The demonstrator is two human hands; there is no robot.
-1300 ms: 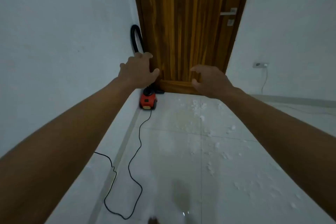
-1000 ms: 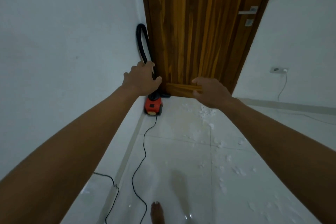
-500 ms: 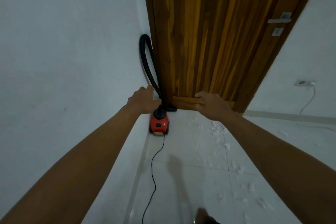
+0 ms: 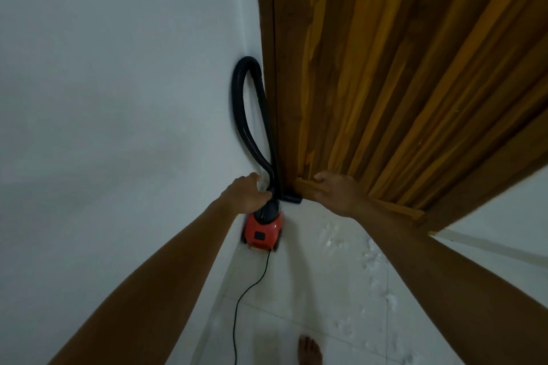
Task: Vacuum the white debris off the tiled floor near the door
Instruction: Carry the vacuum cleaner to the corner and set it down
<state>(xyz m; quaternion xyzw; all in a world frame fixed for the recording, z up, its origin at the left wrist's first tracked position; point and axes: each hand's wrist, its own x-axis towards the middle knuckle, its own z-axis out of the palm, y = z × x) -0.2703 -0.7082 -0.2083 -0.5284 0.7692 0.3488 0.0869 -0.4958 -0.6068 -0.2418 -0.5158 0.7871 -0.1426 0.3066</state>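
Left hand (image 4: 247,194) curled beside black hose (image 4: 241,115), grip unclear, right hand (image 4: 338,194) spread, white debris (image 4: 370,258) beneath it

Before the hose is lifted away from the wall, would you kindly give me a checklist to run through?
1. Left hand gripping the black corrugated hose: cannot tell; it is at the hose's lower end.
2. Right hand free: ok; it holds nothing, near the foot of the brown wooden door.
3. Black power cord apart from the bare foot: ok.
4. Cord plugged in: cannot tell; it runs out of view.
5. Small red vacuum cleaner within reach: ok; it sits just below the left hand.
6. White debris cleared from the tiled floor: not ok; it lies scattered right of the vacuum.
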